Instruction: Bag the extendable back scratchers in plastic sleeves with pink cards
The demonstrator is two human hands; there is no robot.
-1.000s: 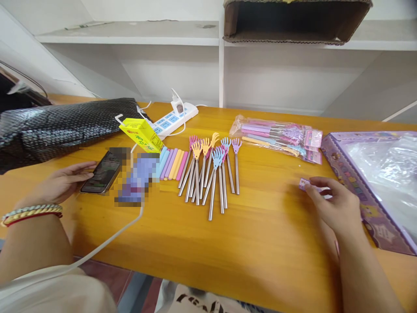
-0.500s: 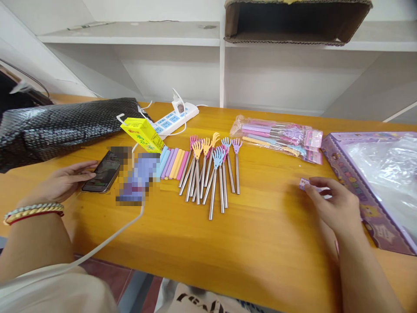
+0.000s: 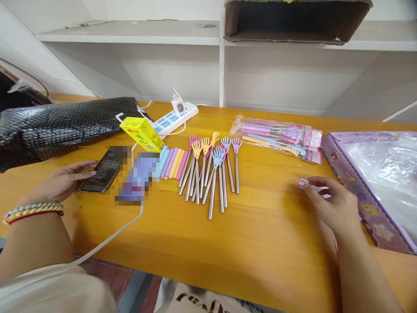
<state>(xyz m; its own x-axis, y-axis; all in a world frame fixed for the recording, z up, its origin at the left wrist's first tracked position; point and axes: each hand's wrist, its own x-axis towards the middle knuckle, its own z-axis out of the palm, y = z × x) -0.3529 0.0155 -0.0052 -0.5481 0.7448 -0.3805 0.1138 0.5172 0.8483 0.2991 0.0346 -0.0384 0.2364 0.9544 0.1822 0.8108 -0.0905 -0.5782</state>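
Observation:
At the left, my left hand (image 3: 61, 180) grips the near edge of a dark smartphone (image 3: 103, 170), thumb on its face. My right hand (image 3: 339, 206) is closed in a pinch on a small purple printed card (image 3: 302, 183), low over the table's right side; most of the card is hidden by the fingers. Between the hands lies a loose group of back scratchers (image 3: 213, 191), with metal rods and pink, yellow, blue and purple claw heads. Beside them are several pastel handle sleeves (image 3: 172, 164) in a row. Behind, more back scratchers are in clear packets (image 3: 273, 134).
A yellow drink carton (image 3: 141, 134) leans by a white power strip (image 3: 172, 120). Black bubble wrap (image 3: 68, 126) lies far left. A purple box (image 3: 368, 213) with clear plastic stands right. A white cable (image 3: 114, 237) crosses the front left; a cardboard box (image 3: 230, 21) sits on the shelf.

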